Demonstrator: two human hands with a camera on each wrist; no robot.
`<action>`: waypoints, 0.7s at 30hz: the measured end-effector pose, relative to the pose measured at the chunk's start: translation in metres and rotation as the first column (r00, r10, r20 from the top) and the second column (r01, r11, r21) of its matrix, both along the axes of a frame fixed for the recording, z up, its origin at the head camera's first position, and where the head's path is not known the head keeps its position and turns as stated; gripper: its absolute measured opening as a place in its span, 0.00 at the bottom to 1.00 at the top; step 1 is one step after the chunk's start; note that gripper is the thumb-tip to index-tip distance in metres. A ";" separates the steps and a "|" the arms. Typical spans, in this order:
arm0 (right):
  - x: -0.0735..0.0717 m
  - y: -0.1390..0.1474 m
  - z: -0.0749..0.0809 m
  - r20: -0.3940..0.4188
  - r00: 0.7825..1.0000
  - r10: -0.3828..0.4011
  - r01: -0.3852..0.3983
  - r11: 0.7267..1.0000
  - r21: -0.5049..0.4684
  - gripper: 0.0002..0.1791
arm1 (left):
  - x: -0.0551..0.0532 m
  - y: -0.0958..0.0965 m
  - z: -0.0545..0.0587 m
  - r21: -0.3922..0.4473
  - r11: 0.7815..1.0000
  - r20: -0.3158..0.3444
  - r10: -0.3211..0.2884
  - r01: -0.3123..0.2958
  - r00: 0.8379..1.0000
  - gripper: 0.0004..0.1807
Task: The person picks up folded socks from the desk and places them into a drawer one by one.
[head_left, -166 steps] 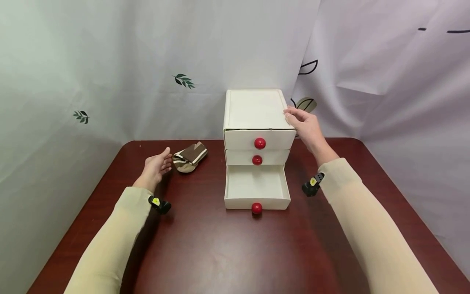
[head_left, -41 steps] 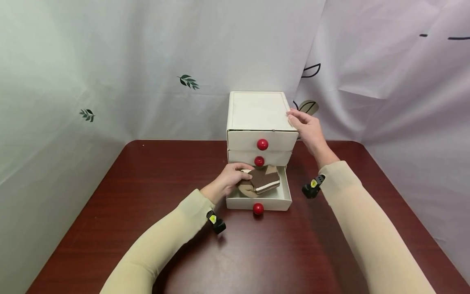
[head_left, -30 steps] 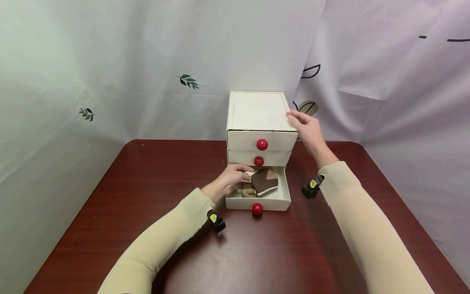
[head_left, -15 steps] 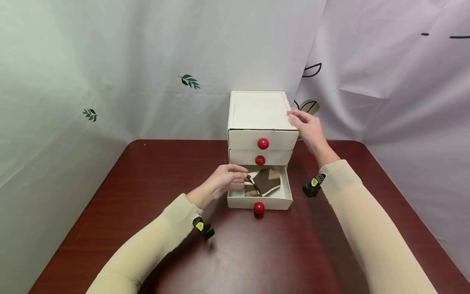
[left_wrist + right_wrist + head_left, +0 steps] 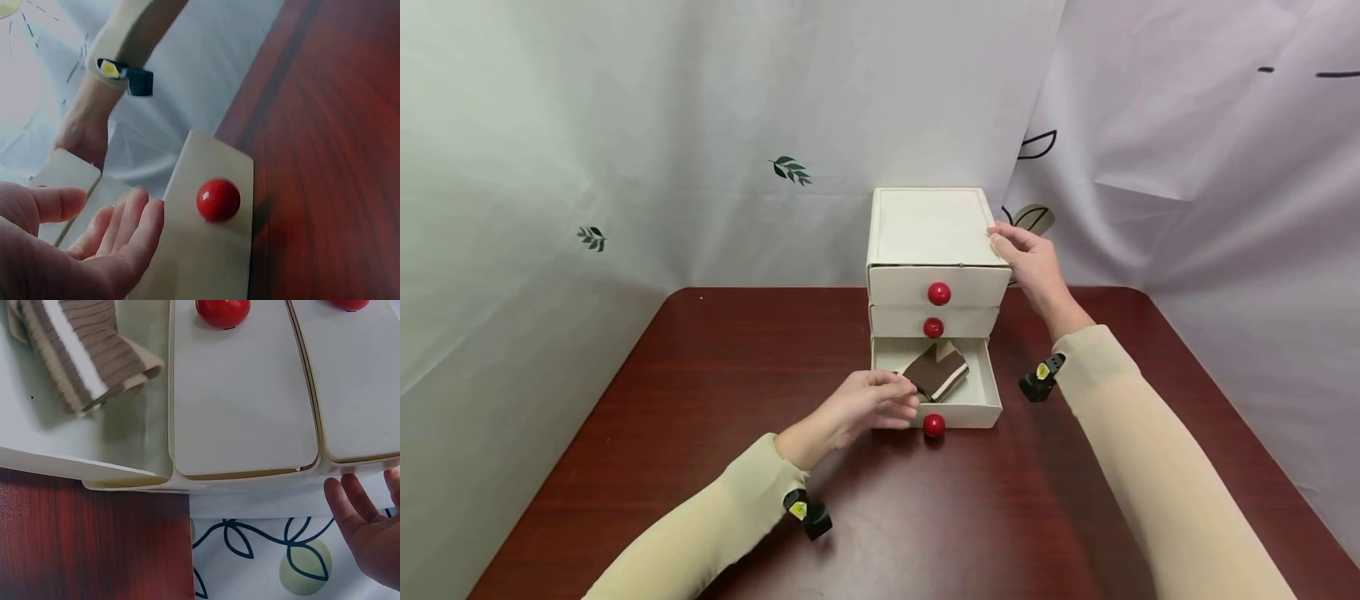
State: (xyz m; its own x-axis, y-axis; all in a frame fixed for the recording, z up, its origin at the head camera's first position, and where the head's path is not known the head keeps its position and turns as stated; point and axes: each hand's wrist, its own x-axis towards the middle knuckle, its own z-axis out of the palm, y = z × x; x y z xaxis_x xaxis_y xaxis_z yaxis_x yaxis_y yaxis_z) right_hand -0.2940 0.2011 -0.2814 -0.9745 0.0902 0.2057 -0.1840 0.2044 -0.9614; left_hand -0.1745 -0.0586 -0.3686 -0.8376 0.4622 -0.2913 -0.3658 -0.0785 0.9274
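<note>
A folded brown, ribbed sock (image 5: pixel 937 372) with white and tan bands lies in the pulled-out bottom drawer (image 5: pixel 970 415) of a small white drawer cabinet (image 5: pixel 931 223). My left hand (image 5: pixel 867 407) hovers at the drawer's front left corner, fingers relaxed and holding nothing, covering part of the sock in the head view. Beside its fingers in the left wrist view is the drawer's red knob (image 5: pixel 218 200). With its fingertips, my right hand (image 5: pixel 1028 260) touches the cabinet's upper right edge. The right wrist view shows the sock (image 5: pixel 87 353) inside the drawer.
Two upper drawers, pushed in, have red knobs (image 5: pixel 938 293). The cabinet stands on a dark red wooden table (image 5: pixel 760 350), near its back edge. White curtains (image 5: pixel 722 125) with leaf prints hang behind and at both sides.
My left hand carried the sock from the table on the left into the bottom drawer, let go, then drew back toward the drawer front. My right hand has stayed at the cabinet edge.
</note>
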 end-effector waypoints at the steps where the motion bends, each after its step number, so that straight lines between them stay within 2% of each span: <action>1: 0.000 0.000 0.000 0.002 1.000 0.002 -0.002 1.000 -0.001 0.21 | 0.003 0.000 -0.002 -0.001 1.000 0.005 -0.006 0.006 1.000 0.16; 5: -0.002 0.000 -0.001 -0.006 1.000 0.009 -0.009 1.000 -0.010 0.20 | 0.013 0.003 -0.011 -0.010 0.998 0.041 -0.057 0.058 0.998 0.18; 8: -0.001 0.001 -0.001 -0.014 1.000 0.009 -0.009 1.000 -0.008 0.21 | 0.016 0.006 -0.020 -0.031 0.996 0.064 -0.084 0.086 0.994 0.18; 14: 0.000 0.002 0.000 -0.007 1.000 0.007 -0.007 1.000 -0.006 0.19 | 0.017 0.015 -0.041 -0.064 0.991 0.114 -0.106 0.113 0.988 0.19; 21: 0.001 0.001 0.001 0.017 1.000 0.000 0.000 1.000 0.010 0.21 | 0.015 0.023 -0.058 -0.026 0.991 0.195 -0.126 0.133 0.973 0.24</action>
